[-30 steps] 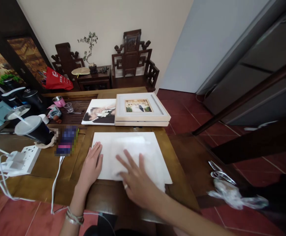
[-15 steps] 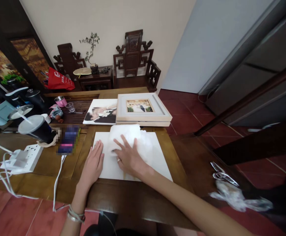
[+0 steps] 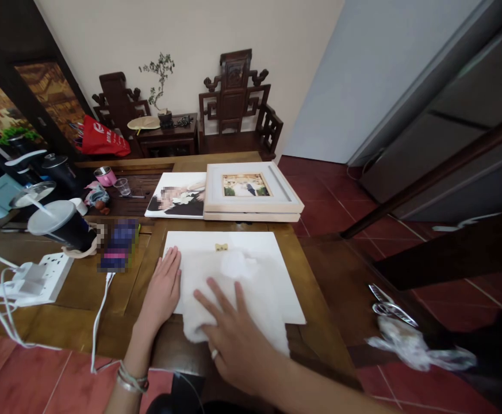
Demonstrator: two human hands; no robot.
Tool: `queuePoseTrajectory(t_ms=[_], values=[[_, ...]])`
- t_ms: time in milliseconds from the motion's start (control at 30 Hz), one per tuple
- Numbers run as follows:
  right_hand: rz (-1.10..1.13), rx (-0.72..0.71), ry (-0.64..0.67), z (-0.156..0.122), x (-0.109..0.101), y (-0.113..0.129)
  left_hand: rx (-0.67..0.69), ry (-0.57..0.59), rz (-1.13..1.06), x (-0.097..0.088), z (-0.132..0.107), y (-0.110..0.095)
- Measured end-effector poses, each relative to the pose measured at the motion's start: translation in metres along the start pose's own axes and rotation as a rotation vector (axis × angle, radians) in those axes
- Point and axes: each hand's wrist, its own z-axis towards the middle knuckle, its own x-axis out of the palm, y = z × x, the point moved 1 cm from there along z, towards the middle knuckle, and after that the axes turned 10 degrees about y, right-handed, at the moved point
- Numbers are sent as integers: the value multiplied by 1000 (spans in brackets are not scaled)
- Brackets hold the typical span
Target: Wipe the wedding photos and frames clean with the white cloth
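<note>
A white rectangular board (image 3: 259, 244) lies flat on the wooden table in front of me, with a small gold-coloured metal piece (image 3: 221, 248) near its far edge. My left hand (image 3: 164, 287) rests flat along the board's left edge, fingers stretched out. Under my right hand (image 3: 236, 330) is a white fluffy cloth (image 3: 268, 299). The fingers of that hand are spread over the cloth and press it down. The cloth covers the near middle of the board and hangs past its near edge.
Beyond the board lie a photo print (image 3: 177, 195) and stacked picture frames (image 3: 255, 190). To the left are a phone (image 3: 119, 244) on a cable, a power strip (image 3: 50, 279) and a lidded cup (image 3: 63, 224). Scissors (image 3: 393, 307) and a plastic bag (image 3: 414, 345) lie at right.
My right hand has slid the cloth toward me, from the board's far edge to past its near edge. The gold-coloured piece has come into view. My left hand has stayed in place.
</note>
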Motion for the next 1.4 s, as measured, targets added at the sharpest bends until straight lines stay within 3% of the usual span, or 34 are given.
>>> queuePoseTrajectory(t_ms=[167, 300, 400, 567, 700, 933, 1067, 1167, 1267, 1400], values=[[-110, 139, -137, 52, -27, -32, 4, -18, -25, 0, 1, -1], [-166, 223, -189, 78, -29, -33, 2, -29, -39, 0, -1, 1], [-140, 162, -171, 66, -16, -18, 38, -8, -37, -1, -2, 3], [-38, -6, -37, 16, 5, 8, 19, 14, -27, -2, -1, 2], [2, -41, 28, 0, 2, 3, 15, 19, -13, -3, 0, -1], [-99, 179, -147, 51, -29, -36, -27, -22, -124, -4, 0, -4], [-124, 251, -185, 78, -30, -26, -82, -90, -385, -12, -4, -7], [-108, 85, -169, 73, -20, -5, -83, -165, -503, -15, -7, -4], [-43, -101, -103, 48, -13, 11, -36, -192, -489, -14, -9, -1], [107, -147, 27, 9, -21, 10, -11, -115, -361, -11, -9, -2]])
